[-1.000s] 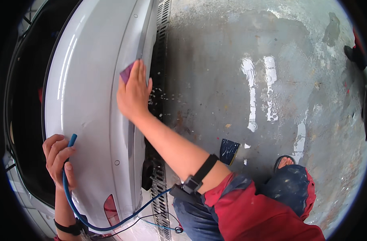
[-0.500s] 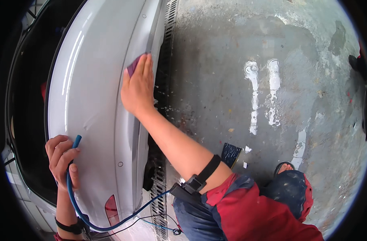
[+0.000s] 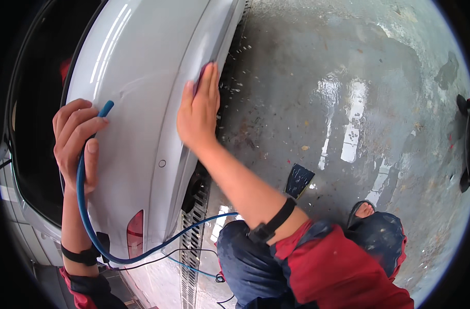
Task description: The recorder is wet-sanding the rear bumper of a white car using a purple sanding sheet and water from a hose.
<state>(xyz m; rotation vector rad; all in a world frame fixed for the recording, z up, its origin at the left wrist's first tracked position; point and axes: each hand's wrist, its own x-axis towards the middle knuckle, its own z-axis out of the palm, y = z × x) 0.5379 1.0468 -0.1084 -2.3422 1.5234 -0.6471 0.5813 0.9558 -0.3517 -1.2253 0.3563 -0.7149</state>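
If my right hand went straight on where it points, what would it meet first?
More of the pale car bumper your right hand lies along; no separate object shows in that line, though depth is unclear.

Purple pad (image 3: 199, 78): thin sliver showing upper centre of frame, rest hidden; slanting, against outer edge of car's rear panel. Blue hose (image 3: 81, 198): slim, flexible, open end tilted up-right at left of frame; runs down, bends wide at lower left, rises toward lower centre. Car's rear panel (image 3: 142, 118): pale, glossy, curved; spans upper centre to lower left, faint scuff upper left, small round outline lower down.
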